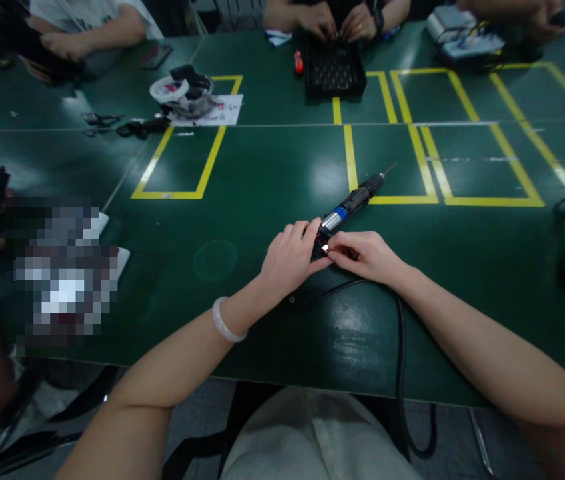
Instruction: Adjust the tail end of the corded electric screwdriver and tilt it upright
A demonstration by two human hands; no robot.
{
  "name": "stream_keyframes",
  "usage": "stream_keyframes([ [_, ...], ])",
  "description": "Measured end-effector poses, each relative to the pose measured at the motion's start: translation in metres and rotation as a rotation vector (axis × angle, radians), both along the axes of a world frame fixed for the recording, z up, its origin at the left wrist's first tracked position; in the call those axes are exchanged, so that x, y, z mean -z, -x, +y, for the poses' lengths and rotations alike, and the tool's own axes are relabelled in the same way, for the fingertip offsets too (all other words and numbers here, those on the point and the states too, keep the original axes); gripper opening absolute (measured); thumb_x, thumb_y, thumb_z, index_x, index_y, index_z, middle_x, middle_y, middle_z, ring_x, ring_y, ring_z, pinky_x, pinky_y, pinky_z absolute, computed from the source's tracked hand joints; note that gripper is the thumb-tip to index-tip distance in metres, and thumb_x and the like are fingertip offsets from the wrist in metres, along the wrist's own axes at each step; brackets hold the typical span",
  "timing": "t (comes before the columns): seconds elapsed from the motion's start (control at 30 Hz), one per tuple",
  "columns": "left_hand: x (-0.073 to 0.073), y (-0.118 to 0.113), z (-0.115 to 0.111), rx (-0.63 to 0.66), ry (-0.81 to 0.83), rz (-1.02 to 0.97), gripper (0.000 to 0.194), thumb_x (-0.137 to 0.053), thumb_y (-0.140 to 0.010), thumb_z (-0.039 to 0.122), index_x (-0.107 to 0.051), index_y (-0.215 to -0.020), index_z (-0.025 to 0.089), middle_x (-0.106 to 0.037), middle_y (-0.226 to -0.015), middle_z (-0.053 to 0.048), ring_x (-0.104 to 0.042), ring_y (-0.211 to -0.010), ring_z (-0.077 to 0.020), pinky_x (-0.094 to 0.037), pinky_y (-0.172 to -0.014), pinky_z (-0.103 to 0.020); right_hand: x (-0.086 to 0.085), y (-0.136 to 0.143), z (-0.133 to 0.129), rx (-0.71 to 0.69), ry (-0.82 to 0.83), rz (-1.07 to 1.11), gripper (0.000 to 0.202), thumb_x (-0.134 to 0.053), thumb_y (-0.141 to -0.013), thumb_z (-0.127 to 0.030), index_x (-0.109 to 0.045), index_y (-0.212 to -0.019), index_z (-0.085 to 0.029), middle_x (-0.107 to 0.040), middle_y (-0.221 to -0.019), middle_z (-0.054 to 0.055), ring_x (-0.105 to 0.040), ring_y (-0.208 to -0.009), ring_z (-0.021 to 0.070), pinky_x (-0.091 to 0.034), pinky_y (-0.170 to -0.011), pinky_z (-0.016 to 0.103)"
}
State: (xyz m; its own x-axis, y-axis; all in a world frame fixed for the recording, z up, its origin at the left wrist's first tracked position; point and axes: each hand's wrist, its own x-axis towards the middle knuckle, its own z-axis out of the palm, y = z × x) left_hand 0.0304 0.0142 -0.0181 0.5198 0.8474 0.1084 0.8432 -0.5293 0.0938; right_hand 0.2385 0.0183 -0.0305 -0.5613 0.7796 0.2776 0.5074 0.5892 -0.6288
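1. Black screwdriver point(360, 198) is at my twelve o'clock, its tip toward one o'clock.
2. My left hand point(290, 257) curls around its back end.
3. My right hand point(367, 257) has thumb and forefinger nearly meeting there; whether they pinch anything, I cannot tell.

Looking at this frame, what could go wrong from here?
The black cable hangs over the edge of the table and might snag. The right hand pinches beside the left hand at the rear of the slim tool, so a small part might slip. The tool's uncovered thin tip might bend if knocked.
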Motion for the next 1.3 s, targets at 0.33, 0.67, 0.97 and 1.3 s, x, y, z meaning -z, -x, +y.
stream_keyframes([
  [0.33,-0.001,0.000,0.000,-0.001,-0.001,0.009,0.073,-0.059,-0.095,0.058,-0.039,-0.149,0.012,-0.057,-0.131,-0.016,-0.057,-0.112,-0.0279,-0.047,-0.091,-0.036,0.001,0.002,0.001,0.008,0.030,0.030,0.008,-0.060,-0.094,-0.027,-0.059,-0.091,-0.021,-0.063,-0.072,-0.001,-0.055,-0.058,0.0123,-0.039,-0.058,0.024],
  [0.67,-0.001,0.001,0.000,0.005,-0.008,0.016,0.075,-0.063,-0.093,0.058,-0.038,-0.149,0.013,-0.058,-0.131,-0.015,-0.057,-0.110,-0.0278,-0.048,-0.090,-0.036,0.003,0.000,0.002,-0.067,-0.039,-0.027,0.016,-0.054,-0.101,-0.031,-0.067,-0.099,-0.021,-0.072,-0.097,0.007,-0.066,-0.083,0.0193,-0.046,-0.072,0.028],
  [0.97,-0.001,-0.003,-0.002,-0.017,0.004,0.007,0.071,-0.052,-0.098,0.060,-0.040,-0.149,0.012,-0.057,-0.130,-0.017,-0.056,-0.111,-0.0289,-0.047,-0.090,-0.038,0.003,-0.002,0.003,-0.037,-0.025,0.044,0.022,-0.053,-0.101,-0.032,-0.068,-0.089,-0.020,-0.069,-0.082,0.005,-0.059,-0.068,0.0159,-0.042,-0.066,0.028],
  [1.3,-0.004,-0.008,-0.005,-0.052,-0.001,0.000,0.058,-0.056,-0.099,0.043,-0.043,-0.146,0.012,-0.058,-0.134,-0.017,-0.056,-0.111,-0.0288,-0.046,-0.090,-0.038,0.011,-0.004,0.012,0.103,0.411,0.522,0.035,-0.063,-0.094,-0.054,-0.065,-0.090,-0.020,-0.058,-0.062,-0.003,-0.053,-0.051,0.0116,-0.043,-0.052,0.025],
])
